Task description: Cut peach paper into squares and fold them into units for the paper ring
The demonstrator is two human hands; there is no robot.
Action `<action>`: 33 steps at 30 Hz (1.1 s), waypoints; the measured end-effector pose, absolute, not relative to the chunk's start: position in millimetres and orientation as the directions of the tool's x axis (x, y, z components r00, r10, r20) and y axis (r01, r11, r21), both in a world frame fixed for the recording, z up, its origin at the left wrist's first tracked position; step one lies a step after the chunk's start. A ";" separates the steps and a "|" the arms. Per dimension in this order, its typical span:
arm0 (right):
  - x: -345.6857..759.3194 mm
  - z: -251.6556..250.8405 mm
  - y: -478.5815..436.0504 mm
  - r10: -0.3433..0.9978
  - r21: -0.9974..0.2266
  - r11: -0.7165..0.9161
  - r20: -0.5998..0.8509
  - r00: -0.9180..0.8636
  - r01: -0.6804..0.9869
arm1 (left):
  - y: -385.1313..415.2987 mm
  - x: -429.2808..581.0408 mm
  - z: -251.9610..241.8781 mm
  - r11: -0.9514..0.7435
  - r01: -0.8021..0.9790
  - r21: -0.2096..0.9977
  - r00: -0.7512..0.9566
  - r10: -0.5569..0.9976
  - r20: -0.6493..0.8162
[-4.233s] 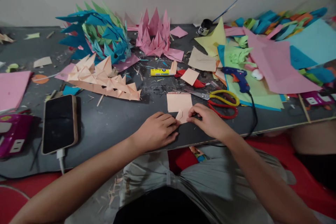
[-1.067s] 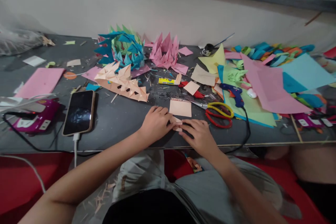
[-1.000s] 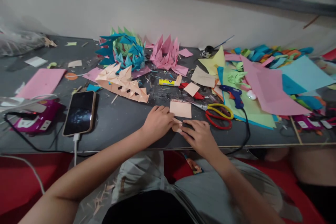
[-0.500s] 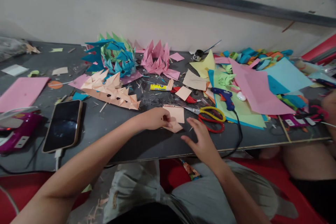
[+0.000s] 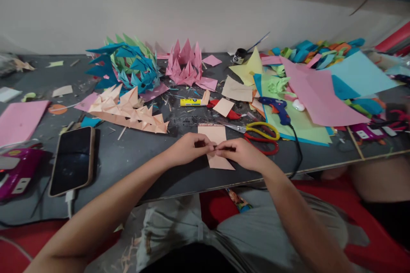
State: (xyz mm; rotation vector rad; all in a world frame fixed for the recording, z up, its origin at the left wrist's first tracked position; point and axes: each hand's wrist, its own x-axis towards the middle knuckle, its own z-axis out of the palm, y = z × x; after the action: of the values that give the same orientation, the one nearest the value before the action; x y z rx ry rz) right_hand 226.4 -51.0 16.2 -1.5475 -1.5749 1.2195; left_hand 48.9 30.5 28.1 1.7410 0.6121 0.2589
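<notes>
My left hand (image 5: 188, 148) and my right hand (image 5: 244, 153) meet above the near edge of the dark table (image 5: 134, 153). Both pinch the top edge of a folded peach paper piece (image 5: 220, 162), which hangs down between them as a triangle. Just behind it a flat peach paper square (image 5: 213, 133) lies on the table. Red and yellow scissors (image 5: 262, 136) lie right of my right hand.
A phone (image 5: 73, 160) on a cable lies left, next to a purple device (image 5: 16, 170). Folded peach spikes (image 5: 128, 108), a blue-green paper crown (image 5: 123, 62) and a pink one (image 5: 185, 63) stand behind. A glue stick (image 5: 191, 102), blue glue gun (image 5: 277, 106) and coloured sheets (image 5: 320, 94) fill the right.
The folded peach piece was pressed flat on the table under both hands; my left hand lifted it, my right hand let go briefly, and both now pinch it in the air.
</notes>
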 end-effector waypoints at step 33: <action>225.9 -2.4 -68.5 0.847 -0.332 0.523 0.310 -0.433 0.785 | 37.3 31.9 16.4 -0.846 0.128 0.518 0.985 0.171 0.035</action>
State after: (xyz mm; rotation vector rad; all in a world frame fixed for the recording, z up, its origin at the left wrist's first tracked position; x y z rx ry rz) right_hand 225.9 -68.5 -2.4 -1.3351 -2.3292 0.1901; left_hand 31.9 37.3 16.4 2.5913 0.2098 0.1080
